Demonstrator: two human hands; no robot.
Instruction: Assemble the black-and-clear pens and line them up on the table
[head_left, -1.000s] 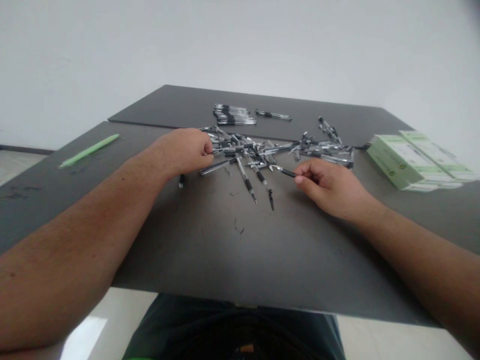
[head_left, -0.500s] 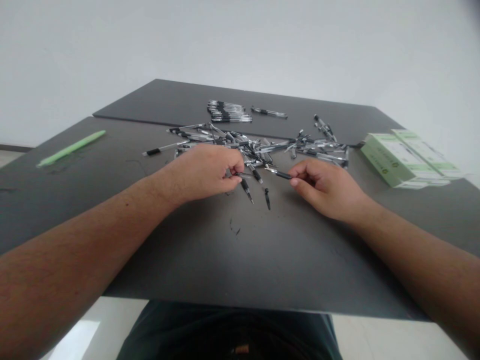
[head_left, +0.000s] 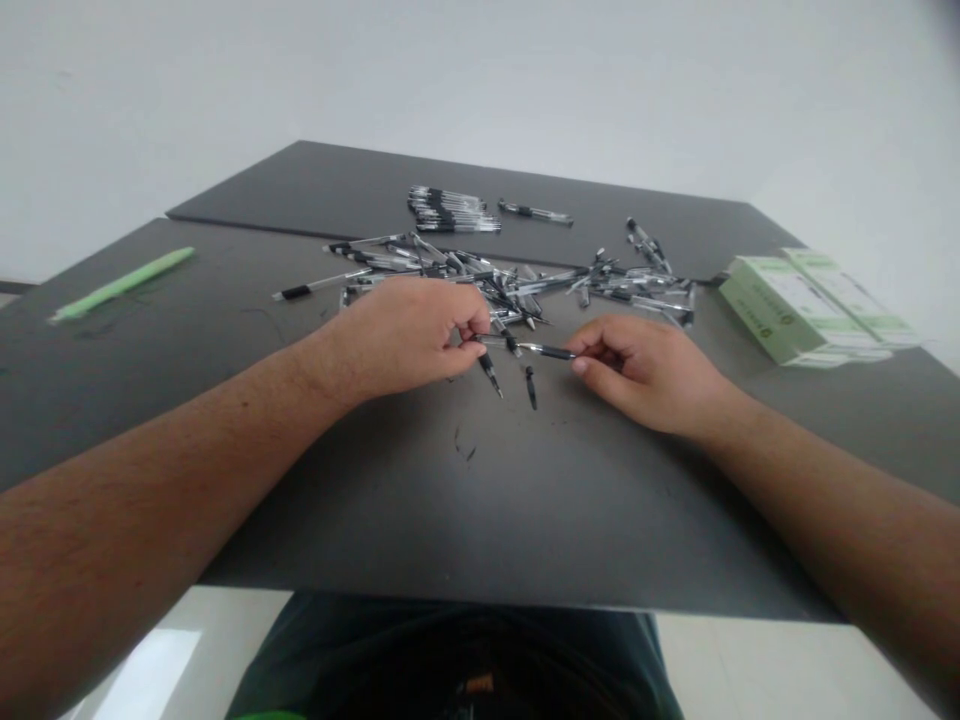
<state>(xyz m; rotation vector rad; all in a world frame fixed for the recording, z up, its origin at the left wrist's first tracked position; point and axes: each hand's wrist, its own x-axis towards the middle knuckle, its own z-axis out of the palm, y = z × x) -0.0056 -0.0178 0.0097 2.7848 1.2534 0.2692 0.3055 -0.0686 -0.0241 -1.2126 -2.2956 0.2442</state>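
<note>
My left hand [head_left: 420, 335] pinches a thin, see-through pen part [head_left: 495, 341] between thumb and forefinger. In my right hand [head_left: 645, 370] is a gel pen [head_left: 547, 351] with a black grip, held at its right end and pointing left. The two pieces meet, or nearly so, in the gap between my hands; whether they are joined I cannot tell. Just below lie an uncapped pen [head_left: 490, 374] with its tip towards me and a loose black pen cap [head_left: 531, 387]. Behind my hands spreads a heap of clear and black pens [head_left: 480, 275], partly covered by my left hand.
A row of pens [head_left: 450, 210] lies on the far table, with a single pen [head_left: 535, 212] to its right. Green and white boxes [head_left: 795, 310] stand at the right. A light green stick-like object [head_left: 124, 285] rests on the left of the dark table [head_left: 450, 530].
My right hand has moved slightly left, bringing its pen up to the part in my left hand. The gap between the two pieces has closed. The whole view has shifted a little.
</note>
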